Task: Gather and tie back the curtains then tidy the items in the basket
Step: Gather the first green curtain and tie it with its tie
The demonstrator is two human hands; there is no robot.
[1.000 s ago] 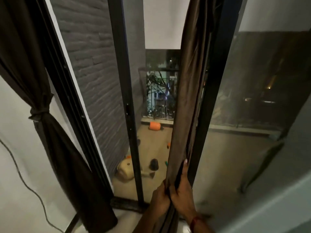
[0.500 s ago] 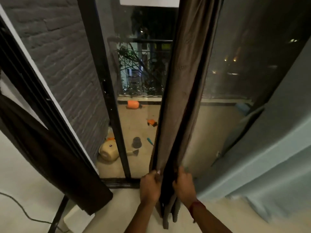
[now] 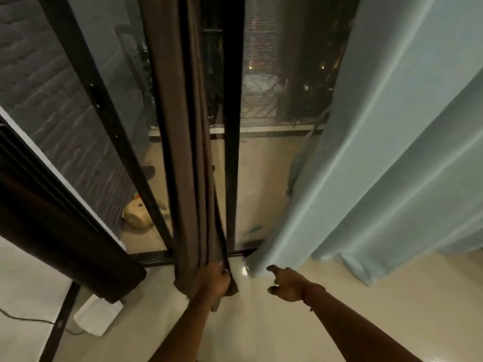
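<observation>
left hand [image 3: 213,282] gripping brown curtain [image 3: 183,152], right hand [image 3: 286,283] at pale curtain [image 3: 379,165]

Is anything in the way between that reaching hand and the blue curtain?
Nothing visible. The right hand reaches with fingers spread toward the bottom edge of the light blue curtain, with only bare floor below it. The left hand grips the brown curtain.

Dim indoor view at night, soft and slightly smeared.

Light falls from inside the room onto the pale floor [image 3: 261,333] and the light blue curtain [image 3: 386,158], while the glass [image 3: 282,82] shows darkness outside with a few small bright specks. A small glare spot sits on the floor by the blue curtain's hem. The brown curtain [image 3: 188,152] and door frame [image 3: 231,126] are murky. Straight lines bow and lean toward the edges; detail is blurred throughout.
</observation>
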